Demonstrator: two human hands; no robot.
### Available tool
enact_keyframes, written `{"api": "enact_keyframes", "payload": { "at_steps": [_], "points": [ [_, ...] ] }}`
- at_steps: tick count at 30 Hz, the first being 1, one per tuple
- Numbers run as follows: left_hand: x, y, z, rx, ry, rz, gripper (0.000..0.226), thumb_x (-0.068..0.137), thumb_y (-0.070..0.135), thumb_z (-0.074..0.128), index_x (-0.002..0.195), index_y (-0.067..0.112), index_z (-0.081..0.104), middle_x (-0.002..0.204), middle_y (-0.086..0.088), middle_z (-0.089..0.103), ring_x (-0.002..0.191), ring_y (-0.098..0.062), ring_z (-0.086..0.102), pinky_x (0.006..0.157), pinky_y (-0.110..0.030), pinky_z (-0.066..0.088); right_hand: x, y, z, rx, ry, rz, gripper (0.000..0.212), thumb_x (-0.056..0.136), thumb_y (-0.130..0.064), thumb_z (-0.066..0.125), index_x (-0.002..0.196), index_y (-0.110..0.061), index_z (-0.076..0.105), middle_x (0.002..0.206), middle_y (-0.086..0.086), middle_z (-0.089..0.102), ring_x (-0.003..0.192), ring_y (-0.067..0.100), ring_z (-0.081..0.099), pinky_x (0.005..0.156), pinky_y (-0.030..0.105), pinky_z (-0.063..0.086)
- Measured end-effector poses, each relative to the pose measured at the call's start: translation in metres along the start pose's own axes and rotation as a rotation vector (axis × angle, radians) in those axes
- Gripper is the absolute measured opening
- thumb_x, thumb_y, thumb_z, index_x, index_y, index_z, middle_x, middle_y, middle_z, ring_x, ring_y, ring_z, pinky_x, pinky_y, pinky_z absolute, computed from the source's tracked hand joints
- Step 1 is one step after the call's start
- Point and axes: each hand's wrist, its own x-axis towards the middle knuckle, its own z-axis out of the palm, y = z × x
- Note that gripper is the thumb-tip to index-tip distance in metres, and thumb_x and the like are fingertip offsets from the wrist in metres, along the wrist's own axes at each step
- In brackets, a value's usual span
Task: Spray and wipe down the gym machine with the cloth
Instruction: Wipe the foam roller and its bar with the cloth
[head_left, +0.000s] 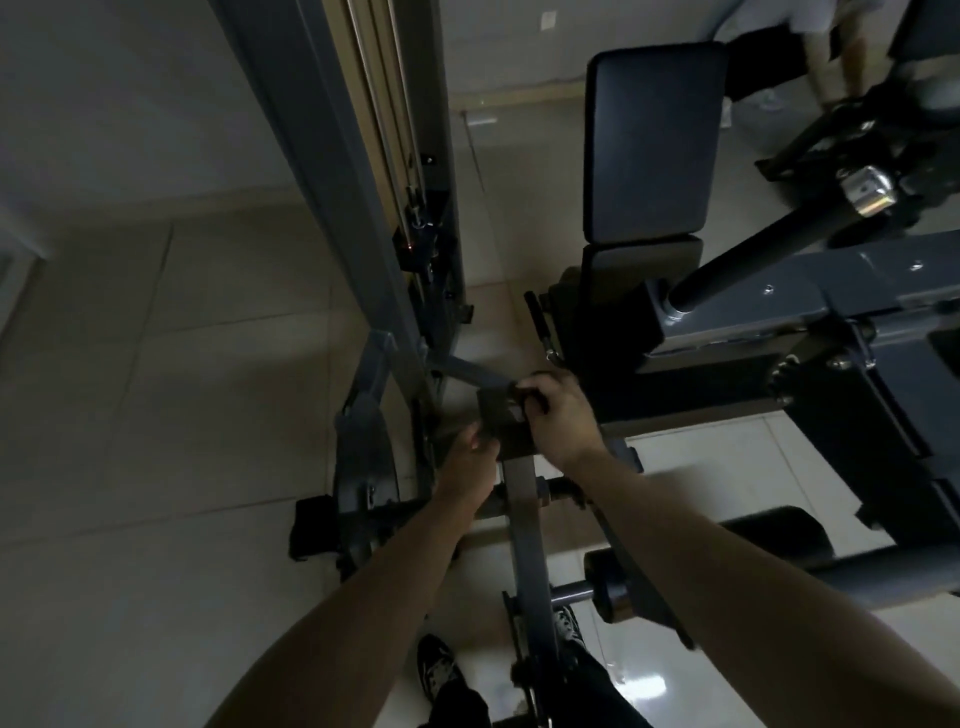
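- Head view — the right hand (563, 415) is knuckles-up, its fingers curled over the top edge of the cloth (501, 423) and gripping it.
- The left hand (470, 454) lies against the cloth's left edge with its fingers loosely bent; the light is too dim to tell whether it pinches the fabric.
- The cloth is dark, matte and roughly square. It sits between the two hands, over the upper end of a flat grey metal bar (524, 519).
- The gym machine (857, 296) has a boxy frame of grey painted steel.
- Its backrest (649, 150) is a smooth black rectangle with rounded corners.
- A round black handle (753, 249) ends in a shiny chrome cap (867, 189).
- A tall grey post (332, 182) stands left of the hands.
- Below are glossy pale floor tiles (156, 364) — and a black-and-white shoe (436, 670).
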Motion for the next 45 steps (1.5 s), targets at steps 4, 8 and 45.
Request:
{"api": "enact_keyframes", "payload": {
  "at_steps": [4, 8, 45],
  "points": [
    [0.018, 0.012, 0.016, -0.047, -0.018, 0.023, 0.03, 0.108, 0.013, 0.037, 0.131, 0.027, 0.051, 0.113, 0.005, 0.06, 0.087, -0.003, 0.055, 0.072, -0.011, 0.046, 0.031, 0.015, 0.025, -0.365, -0.295, -0.193, 0.029, 0.1, -0.019, 0.049, 0.118, -0.023, 0.071, 0.127, 0.001, 0.065, 0.118, 0.019, 0.058, 0.107, 0.03, 0.036],
    [0.029, 0.007, 0.022, -0.111, -0.003, -0.015, 0.028, 0.109, 0.022, 0.035, 0.113, 0.041, 0.056, 0.107, 0.017, 0.061, 0.086, 0.011, 0.059, 0.068, -0.01, 0.046, 0.068, 0.023, 0.026, -0.44, -0.446, -0.176, 0.031, 0.102, -0.023, 0.043, 0.121, -0.027, 0.068, 0.127, -0.001, 0.066, 0.12, 0.017, 0.059, 0.117, 0.043, 0.029],
    [0.078, 0.027, 0.049, 0.172, 0.268, -0.052, 0.035, 0.108, 0.016, 0.035, 0.134, 0.017, 0.059, 0.117, -0.008, 0.066, 0.089, -0.014, 0.054, 0.062, -0.015, 0.037, 0.169, 0.059, 0.072, -0.289, -0.577, 0.095, 0.041, 0.099, -0.01, 0.044, 0.139, -0.009, 0.054, 0.135, 0.021, 0.058, 0.119, 0.037, 0.057, 0.097, 0.041, 0.05]
  ]
}}
